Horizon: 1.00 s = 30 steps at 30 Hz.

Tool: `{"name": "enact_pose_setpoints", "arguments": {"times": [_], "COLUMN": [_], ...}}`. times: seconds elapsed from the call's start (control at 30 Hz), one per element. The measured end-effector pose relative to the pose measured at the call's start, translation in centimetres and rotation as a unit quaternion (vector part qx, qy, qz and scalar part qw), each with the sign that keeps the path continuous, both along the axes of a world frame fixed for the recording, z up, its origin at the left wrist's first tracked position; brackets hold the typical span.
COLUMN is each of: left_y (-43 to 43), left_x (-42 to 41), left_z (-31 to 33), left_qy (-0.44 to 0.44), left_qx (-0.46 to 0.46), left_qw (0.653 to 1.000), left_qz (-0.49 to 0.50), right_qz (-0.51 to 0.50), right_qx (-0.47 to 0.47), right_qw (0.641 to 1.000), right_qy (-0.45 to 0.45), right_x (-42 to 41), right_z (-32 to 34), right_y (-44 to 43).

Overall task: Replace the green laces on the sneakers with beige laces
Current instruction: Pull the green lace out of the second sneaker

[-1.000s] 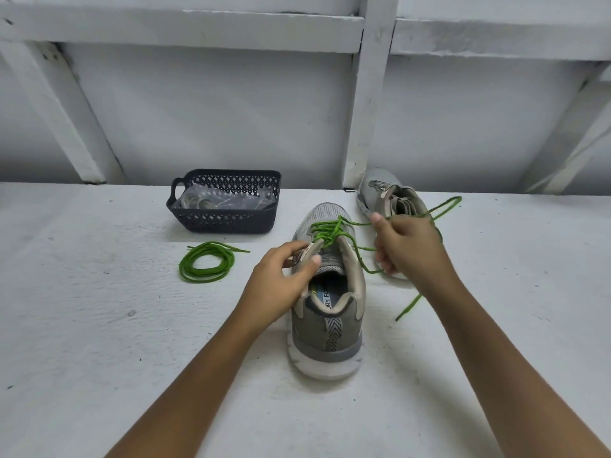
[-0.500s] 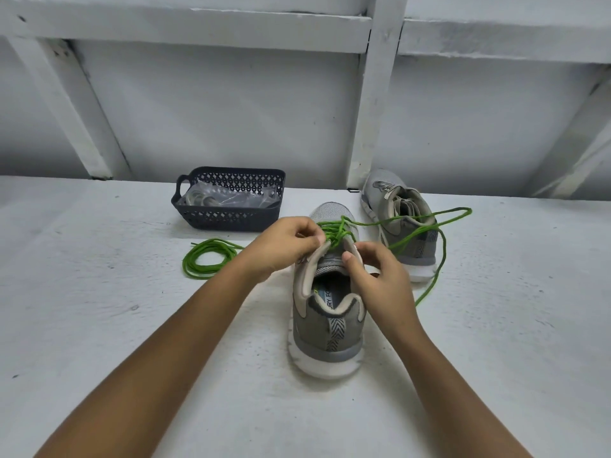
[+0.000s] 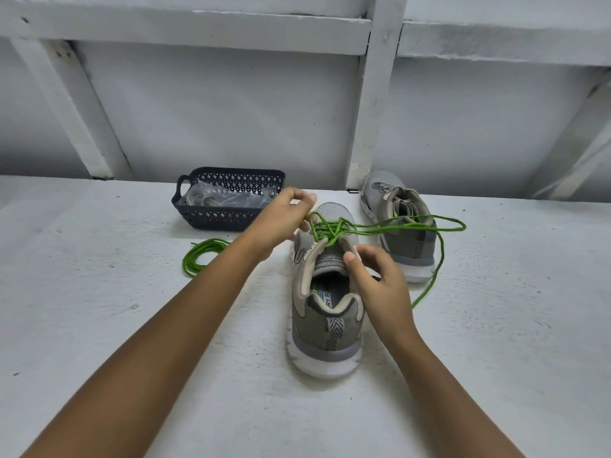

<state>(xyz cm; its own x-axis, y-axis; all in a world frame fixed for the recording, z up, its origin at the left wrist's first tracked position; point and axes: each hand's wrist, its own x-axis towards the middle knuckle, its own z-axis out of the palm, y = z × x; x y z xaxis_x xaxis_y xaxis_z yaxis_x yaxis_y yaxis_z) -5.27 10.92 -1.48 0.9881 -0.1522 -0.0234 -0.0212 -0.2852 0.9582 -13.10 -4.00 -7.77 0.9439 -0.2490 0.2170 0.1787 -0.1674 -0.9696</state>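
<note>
A grey sneaker [image 3: 325,325] stands in the middle of the white surface, heel toward me, with a green lace [image 3: 334,231] loosened across its eyelets. My left hand [image 3: 284,219] pinches that lace above the shoe's toe end. My right hand [image 3: 373,272] rests on the right collar of the shoe, thumb on the tongue edge. Long loops of the lace [image 3: 439,239] trail right over the second sneaker [image 3: 401,226], which has no lace. A removed green lace [image 3: 198,256] lies coiled to the left.
A dark plastic basket [image 3: 228,214] with clear bags of laces stands at the back left. A white wall with beams and a vertical post [image 3: 370,104] rises right behind the shoes.
My left hand has risen and moved toward the toe, pulling the green lace up. My right hand has stayed on the shoe's collar. One second ago the right hand held the lace out right.
</note>
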Motion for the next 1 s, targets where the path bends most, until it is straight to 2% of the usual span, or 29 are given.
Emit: {"name": "enact_pose_setpoints", "arguments": {"times": [0.07, 0.13, 0.23, 0.33, 0.4, 0.47, 0.5, 0.53, 0.6, 0.63, 0.7, 0.73, 0.77, 0.8, 0.83, 0.87, 0.93, 1.0], "left_y": [1.1, 1.6, 1.2, 0.3, 0.2, 0.6, 0.9, 1.3, 1.8, 1.8, 1.7, 1.5, 1.2, 0.9, 0.7, 0.5, 0.1, 0.3], "left_x": [-0.8, -1.7, -2.3, -2.2, -1.6, -0.9, -0.5, -0.1, 0.5, 0.6, 0.5, 0.2, -0.4, -1.1, -1.6, -2.2, -3.0, -3.3], "left_z": [-0.7, -1.6, -2.9, -3.0, -2.3, -1.3, -0.8, -0.4, 0.3, 0.5, 0.5, 0.4, 0.4, 0.5, 0.5, 0.4, -0.2, -0.7], "left_qy": [0.013, -0.013, -0.073, -0.069, -0.019, 0.047, 0.067, 0.076, 0.051, 0.019, -0.082, -0.154, -0.240, -0.308, -0.341, -0.340, -0.271, -0.207], "left_qx": [0.028, 0.041, 0.005, -0.026, -0.128, -0.251, -0.255, -0.207, -0.008, 0.102, 0.286, 0.338, 0.342, 0.311, 0.277, 0.264, 0.298, 0.323], "left_qw": [0.999, 0.998, 0.997, 0.997, 0.991, 0.964, 0.960, 0.969, 0.992, 0.988, 0.949, 0.921, 0.900, 0.892, 0.895, 0.902, 0.914, 0.922], "left_qz": [-0.016, -0.036, -0.031, 0.005, 0.041, 0.077, 0.095, 0.108, 0.117, 0.111, 0.107, 0.117, 0.125, 0.112, 0.075, 0.026, -0.050, -0.056], "right_qz": [-0.001, -0.003, -0.005, -0.003, -0.001, 0.001, 0.002, 0.002, 0.003, 0.003, 0.002, 0.000, -0.001, -0.001, -0.002, -0.003, -0.005, -0.004], "right_qx": [0.001, 0.002, 0.007, 0.005, 0.004, 0.007, 0.007, 0.006, 0.007, 0.007, 0.004, 0.002, 0.001, 0.000, 0.000, 0.000, 0.001, 0.001], "right_qw": [1.000, 1.000, 1.000, 1.000, 1.000, 1.000, 1.000, 1.000, 1.000, 1.000, 1.000, 1.000, 1.000, 1.000, 1.000, 1.000, 1.000, 1.000], "right_qy": [-0.003, -0.003, -0.002, -0.003, -0.003, -0.003, -0.003, -0.003, -0.003, -0.003, -0.004, -0.005, -0.007, -0.007, -0.008, -0.008, -0.006, -0.003], "right_x": [0.1, 0.1, 0.2, 0.1, 0.0, -0.1, -0.1, -0.1, -0.2, -0.2, -0.2, -0.2, -0.2, -0.1, -0.1, -0.1, 0.0, 0.0], "right_z": [-0.1, -0.1, -0.2, -0.1, 0.0, 0.1, 0.1, 0.2, 0.2, 0.2, 0.3, 0.3, 0.2, 0.2, 0.1, 0.1, 0.0, 0.0], "right_y": [0.0, 0.1, 0.2, 0.1, 0.1, 0.1, 0.2, 0.2, 0.2, 0.3, 0.2, 0.2, 0.2, 0.2, 0.1, 0.1, 0.1, 0.1]}}
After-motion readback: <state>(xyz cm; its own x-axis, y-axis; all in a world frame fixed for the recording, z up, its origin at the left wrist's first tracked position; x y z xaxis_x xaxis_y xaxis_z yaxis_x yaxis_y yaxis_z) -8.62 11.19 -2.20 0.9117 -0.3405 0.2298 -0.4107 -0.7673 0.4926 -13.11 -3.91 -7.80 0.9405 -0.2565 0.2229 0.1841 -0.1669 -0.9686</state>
